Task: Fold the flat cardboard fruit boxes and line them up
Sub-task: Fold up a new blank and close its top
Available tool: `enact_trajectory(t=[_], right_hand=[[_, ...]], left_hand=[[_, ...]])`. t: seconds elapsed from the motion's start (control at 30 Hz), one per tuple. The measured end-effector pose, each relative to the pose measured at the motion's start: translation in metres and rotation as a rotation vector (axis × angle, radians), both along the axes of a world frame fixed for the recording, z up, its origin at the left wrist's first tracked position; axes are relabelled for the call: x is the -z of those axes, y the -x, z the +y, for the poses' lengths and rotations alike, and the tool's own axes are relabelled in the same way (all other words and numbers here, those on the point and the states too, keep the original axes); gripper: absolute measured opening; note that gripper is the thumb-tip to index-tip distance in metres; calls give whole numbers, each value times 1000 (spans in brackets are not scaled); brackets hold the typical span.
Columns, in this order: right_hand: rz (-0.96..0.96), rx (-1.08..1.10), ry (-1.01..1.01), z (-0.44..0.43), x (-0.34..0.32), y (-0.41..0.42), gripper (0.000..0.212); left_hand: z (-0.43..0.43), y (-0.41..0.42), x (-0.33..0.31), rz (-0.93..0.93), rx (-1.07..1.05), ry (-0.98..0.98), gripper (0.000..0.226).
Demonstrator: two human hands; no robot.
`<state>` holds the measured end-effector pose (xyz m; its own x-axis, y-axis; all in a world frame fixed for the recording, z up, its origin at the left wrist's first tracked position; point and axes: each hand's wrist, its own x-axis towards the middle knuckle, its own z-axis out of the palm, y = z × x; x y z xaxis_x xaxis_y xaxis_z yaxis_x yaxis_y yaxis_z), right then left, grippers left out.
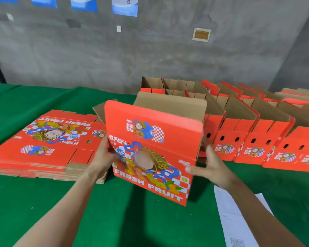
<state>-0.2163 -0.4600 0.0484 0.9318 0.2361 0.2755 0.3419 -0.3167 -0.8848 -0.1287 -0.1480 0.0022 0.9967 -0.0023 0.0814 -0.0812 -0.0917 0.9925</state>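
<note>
Left hand and right hand each grip a side of the box. Square those corners evenly, I'd say, before it joins the row.

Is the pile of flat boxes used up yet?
No, a stack of flat boxes lies on the green cloth, left of the half-folded box that the left hand and right hand hold.

My box is corrugated cardboard, printed and faintly sheeny outside, raw brown matt inside. The worktop wears green cloth, felt-like I think. The paper is smooth; the wall, rough concrete.
</note>
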Motion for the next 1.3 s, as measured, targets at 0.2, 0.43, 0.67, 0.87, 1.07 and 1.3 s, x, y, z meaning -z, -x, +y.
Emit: enact_trajectory(t=[0.2,0.43,0.67,0.87,1.07,1.3], right_hand=[[-62,410,51,23,50,-11,84],[-215,404,279,57,106,-26,53],[-295,560,198,63,89,-41,64],[-69,580,-84,54,97,-56,121],[108,328,-58,43,90,-71,68],[38,233,336,66,74,-87,55]], left_hand=[[-26,-28,-17,-25,96,-177,45],[-62,-9,-12,126,249,-25,38],[-52,-4,-7,37,368,-40,79],[-33,-3,2,73,572,-406,145],[-41,-6,14,-51,373,-525,131],[-22,-19,8,-25,184,-468,92]])
